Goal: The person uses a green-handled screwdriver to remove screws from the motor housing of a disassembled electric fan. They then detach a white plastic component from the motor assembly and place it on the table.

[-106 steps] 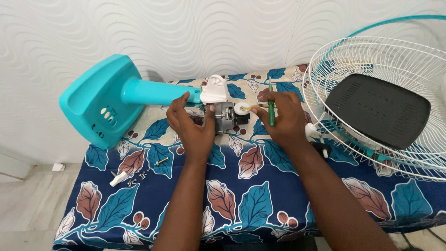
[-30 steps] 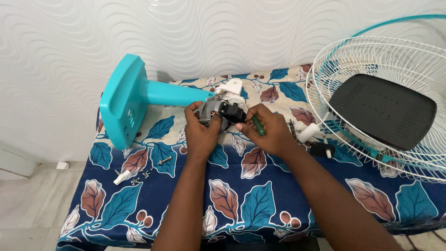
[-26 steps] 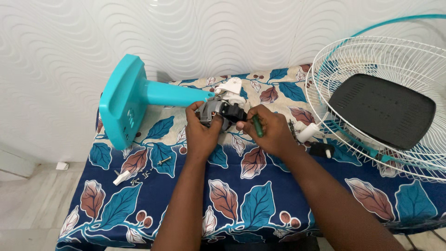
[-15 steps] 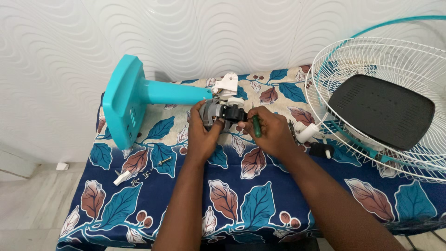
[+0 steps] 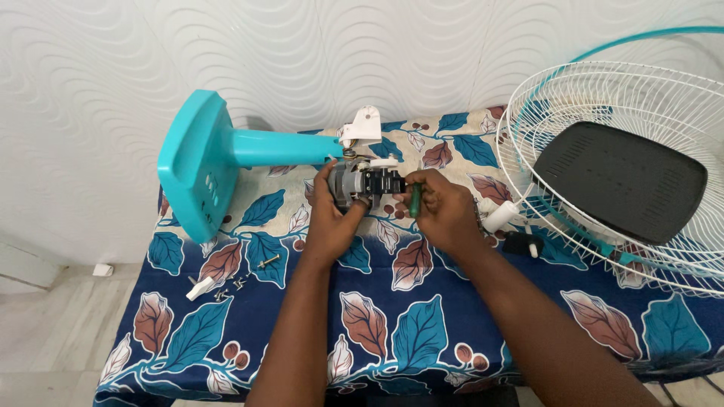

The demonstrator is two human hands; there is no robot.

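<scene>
A grey and black fan motor [image 5: 364, 185] lies at the end of a teal fan stand [image 5: 226, 154] that rests on its side on the leaf-patterned cloth [image 5: 377, 324]. My left hand [image 5: 329, 215] grips the motor body from the left. My right hand [image 5: 443, 207] holds a green-handled screwdriver [image 5: 415, 200] whose tip points left into the black end of the motor. A white bracket [image 5: 363, 125] juts up just behind the motor.
A white wire fan guard [image 5: 603, 98] with a black plate [image 5: 620, 181] on it fills the right side. Loose screws [image 5: 268, 262] and a small white part [image 5: 199, 288] lie at the left. A white cylinder [image 5: 501, 215] and a black piece [image 5: 522, 243] lie near the guard.
Since 3.5 s ago the teal stand has turned so its base stands more on edge. Both hands have closed in on the motor, and the screwdriver now points into its black end.
</scene>
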